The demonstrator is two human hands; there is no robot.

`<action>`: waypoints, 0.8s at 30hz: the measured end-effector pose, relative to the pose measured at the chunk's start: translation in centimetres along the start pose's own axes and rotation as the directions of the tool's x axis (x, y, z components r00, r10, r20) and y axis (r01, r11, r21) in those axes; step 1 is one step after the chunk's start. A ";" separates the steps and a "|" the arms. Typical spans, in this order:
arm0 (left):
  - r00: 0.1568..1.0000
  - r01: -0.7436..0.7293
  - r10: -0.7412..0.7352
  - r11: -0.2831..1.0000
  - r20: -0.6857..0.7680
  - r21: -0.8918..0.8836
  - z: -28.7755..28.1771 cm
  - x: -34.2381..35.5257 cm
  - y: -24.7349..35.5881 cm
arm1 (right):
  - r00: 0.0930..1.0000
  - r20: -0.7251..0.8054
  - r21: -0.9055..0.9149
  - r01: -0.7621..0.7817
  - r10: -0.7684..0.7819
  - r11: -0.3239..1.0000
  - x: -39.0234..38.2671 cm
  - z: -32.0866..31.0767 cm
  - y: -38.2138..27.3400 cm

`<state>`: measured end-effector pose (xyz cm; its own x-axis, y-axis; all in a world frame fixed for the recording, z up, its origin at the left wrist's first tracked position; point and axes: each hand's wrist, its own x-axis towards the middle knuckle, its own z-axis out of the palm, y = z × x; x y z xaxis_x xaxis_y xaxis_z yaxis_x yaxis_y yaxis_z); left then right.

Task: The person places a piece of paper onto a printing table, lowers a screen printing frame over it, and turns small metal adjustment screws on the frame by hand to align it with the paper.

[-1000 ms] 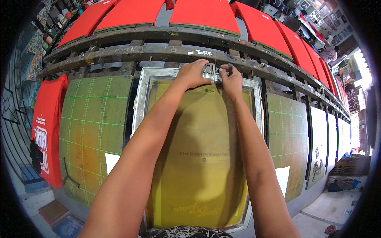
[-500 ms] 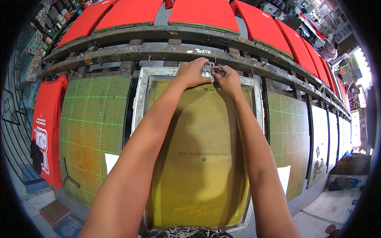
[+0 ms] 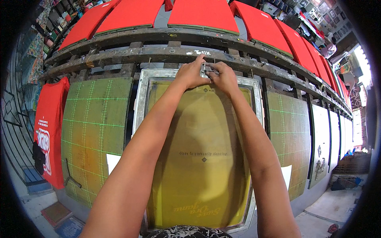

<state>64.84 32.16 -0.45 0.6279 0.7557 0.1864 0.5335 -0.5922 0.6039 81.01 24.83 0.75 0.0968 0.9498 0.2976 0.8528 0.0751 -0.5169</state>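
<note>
A silk-screen printing screen lies before me, its yellow mesh (image 3: pixel 202 131) stretched in a silver metal frame (image 3: pixel 258 104). Faint lettering and small registration marks show on the mesh. At the middle of the frame's far side sits a small metal bracket (image 3: pixel 204 70), against the dark rail. My left hand (image 3: pixel 192 75) is closed around the bracket's left side, forefinger and thumb reaching past it. On its right, my right hand (image 3: pixel 225 78) has its fingers bent in a pinch against the bracket; whatever lies between those fingertips is mostly hidden.
Dark metal rails (image 3: pixel 131 56) run across beyond the screen. Past them stand several red shirt-covered boards (image 3: pixel 202 16). Green gridded boards flank the screen, left (image 3: pixel 95 119) and right (image 3: pixel 289 135). A printed red shirt (image 3: pixel 49 131) hangs at far left; white boards (image 3: pixel 319 139) stand farther right.
My right hand's fingers have turned and curled closer against the bracket. My left forefinger has risen and now points upward beside it. The screen stays in place.
</note>
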 end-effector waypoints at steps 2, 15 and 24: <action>1.000 0.015 -0.015 1.000 -0.004 -0.002 0.2 0.2 -0.1 | 0.989 0.086 -0.029 0.126 -0.123 0.992 0.9 0.4 0.1; 0.999 0.037 -0.037 0.999 -0.002 0.035 0.2 0.0 0.2 | 0.998 0.060 0.022 -0.015 0.014 1.000 1.5 0.5 -0.7; 0.998 0.064 -0.065 0.998 0.026 0.026 -0.1 0.1 0.3 | 0.987 0.032 -0.038 -0.159 0.160 0.987 1.8 0.5 -1.1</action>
<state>65.01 32.06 -0.14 0.6066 0.7849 0.1267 0.5871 -0.5496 0.5944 79.97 26.62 1.41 0.2156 0.9587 0.1855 0.8454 -0.0882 -0.5269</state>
